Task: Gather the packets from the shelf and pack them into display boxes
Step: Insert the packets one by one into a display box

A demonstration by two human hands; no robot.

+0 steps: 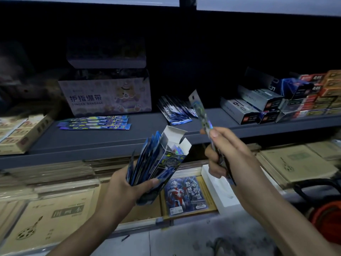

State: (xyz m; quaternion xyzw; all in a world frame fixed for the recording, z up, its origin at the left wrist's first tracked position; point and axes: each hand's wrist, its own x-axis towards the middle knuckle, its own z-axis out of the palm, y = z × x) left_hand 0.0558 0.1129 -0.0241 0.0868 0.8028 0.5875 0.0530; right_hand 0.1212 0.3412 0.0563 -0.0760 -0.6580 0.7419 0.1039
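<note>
- The left hand (127, 183) clamps the open display box (167, 156) and spare packets (142, 163).
- The right hand (227, 156) fingers (215, 133) pinch one packet (200, 109) by the shelf (103, 139) front edge.
- Packing step: it probably must slide into the box next.

The grey shelf (110, 139) carries a bandage box (105, 97) at the back, flat packets (94, 122) lying before it, a leaning packet pile (175, 111) near the middle, brown cartons (18, 133) left, pen boxes (258, 108) right.

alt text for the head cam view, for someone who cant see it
A person's left hand holds an open display box and a fan of blue packets, while the right hand grips raised packets. Behind, a grey shelf carries loose packets and a finger bandage box.
</note>
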